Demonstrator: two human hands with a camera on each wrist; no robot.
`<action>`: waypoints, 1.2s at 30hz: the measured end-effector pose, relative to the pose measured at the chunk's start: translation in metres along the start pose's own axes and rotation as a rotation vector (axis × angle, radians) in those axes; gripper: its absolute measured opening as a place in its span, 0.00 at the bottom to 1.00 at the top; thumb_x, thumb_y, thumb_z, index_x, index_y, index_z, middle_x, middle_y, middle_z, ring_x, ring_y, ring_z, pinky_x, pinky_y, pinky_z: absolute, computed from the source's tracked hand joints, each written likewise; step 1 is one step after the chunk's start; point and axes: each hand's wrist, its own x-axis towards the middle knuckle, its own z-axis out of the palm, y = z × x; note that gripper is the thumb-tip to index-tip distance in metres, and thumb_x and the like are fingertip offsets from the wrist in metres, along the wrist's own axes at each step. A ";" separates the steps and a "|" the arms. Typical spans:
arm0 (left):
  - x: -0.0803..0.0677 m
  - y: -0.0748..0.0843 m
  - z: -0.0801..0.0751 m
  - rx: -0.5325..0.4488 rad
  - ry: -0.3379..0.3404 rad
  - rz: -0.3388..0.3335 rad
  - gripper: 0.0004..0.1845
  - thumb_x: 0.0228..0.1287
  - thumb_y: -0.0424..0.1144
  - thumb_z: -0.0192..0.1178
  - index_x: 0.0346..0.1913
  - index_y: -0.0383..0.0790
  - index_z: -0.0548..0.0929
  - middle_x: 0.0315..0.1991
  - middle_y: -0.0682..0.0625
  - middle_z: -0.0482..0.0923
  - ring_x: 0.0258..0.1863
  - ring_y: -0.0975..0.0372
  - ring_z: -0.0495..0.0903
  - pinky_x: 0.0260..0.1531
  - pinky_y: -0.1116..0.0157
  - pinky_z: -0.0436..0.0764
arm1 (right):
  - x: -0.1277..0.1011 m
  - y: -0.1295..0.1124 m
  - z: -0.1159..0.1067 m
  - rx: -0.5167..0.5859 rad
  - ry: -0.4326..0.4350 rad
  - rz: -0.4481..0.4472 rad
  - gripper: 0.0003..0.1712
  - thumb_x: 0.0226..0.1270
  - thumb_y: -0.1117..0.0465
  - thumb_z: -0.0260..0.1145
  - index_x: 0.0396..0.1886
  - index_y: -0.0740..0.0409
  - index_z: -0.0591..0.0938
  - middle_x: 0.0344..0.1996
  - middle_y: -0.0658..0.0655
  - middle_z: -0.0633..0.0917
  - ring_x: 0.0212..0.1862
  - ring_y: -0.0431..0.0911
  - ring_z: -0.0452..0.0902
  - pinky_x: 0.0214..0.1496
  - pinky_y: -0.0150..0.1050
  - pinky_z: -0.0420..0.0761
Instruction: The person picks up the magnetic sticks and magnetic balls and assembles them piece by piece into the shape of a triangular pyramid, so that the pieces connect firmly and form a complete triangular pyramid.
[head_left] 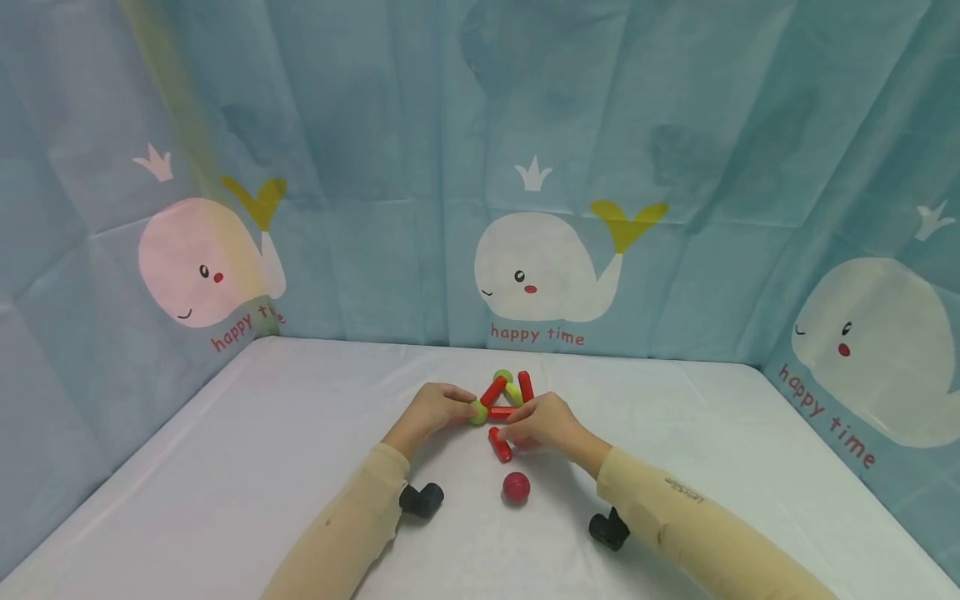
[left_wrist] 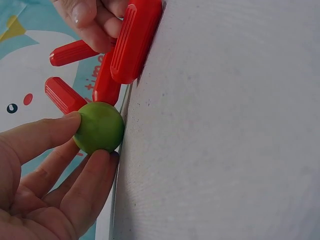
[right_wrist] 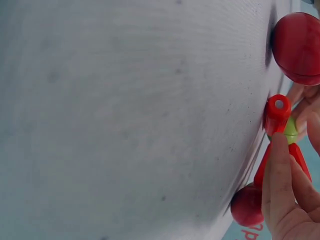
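two hands at work on one small construction of red rods and green balls, set on the white table [head_left: 225, 467] near its middle, toward the far side.

item one: near green ball [head_left: 477, 412], at the left corner of the construction. our left hand [head_left: 431, 412] pinches it between thumb and fingertips; in the left wrist view the thumb sits on one side of the ball and two fingers [left_wrist: 95, 175] curl under it, and the ball touches the table.

item two: red rods, several, joined in a rough triangle. one slants up from the near green ball to a far green ball [head_left: 503, 377]; a crossbar rod [head_left: 501, 412] runs toward our right hand [head_left: 546, 423], whose fingers are curled onto the rods. which rod they clamp we cannot tell from the head view; the right wrist view shows a finger laid along a rod.

item three: short red rod [head_left: 499, 444], lying just below the triangle, near our right hand.

item four: loose red ball [head_left: 516, 487], apart from the rest, nearer to us, between the forearms.

containers: we see none among these pieces; every piece lies on the table or hangs on the construction.

surround: whale-print curtain [head_left: 540, 275] on three sides.
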 end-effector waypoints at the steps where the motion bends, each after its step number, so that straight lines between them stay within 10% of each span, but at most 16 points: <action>1: 0.000 0.000 0.000 -0.005 -0.003 0.004 0.13 0.60 0.40 0.70 0.48 0.43 0.88 0.53 0.45 0.83 0.51 0.55 0.80 0.58 0.57 0.81 | 0.000 0.000 0.001 -0.011 -0.003 0.000 0.16 0.55 0.56 0.78 0.41 0.60 0.89 0.29 0.53 0.88 0.30 0.42 0.85 0.38 0.34 0.86; 36: -0.004 0.003 0.001 0.008 -0.012 0.012 0.10 0.55 0.38 0.72 0.40 0.41 0.88 0.45 0.47 0.84 0.40 0.59 0.81 0.49 0.61 0.83 | -0.008 0.002 -0.001 -0.125 -0.080 -0.070 0.12 0.56 0.62 0.75 0.41 0.57 0.90 0.36 0.52 0.86 0.37 0.44 0.79 0.40 0.35 0.84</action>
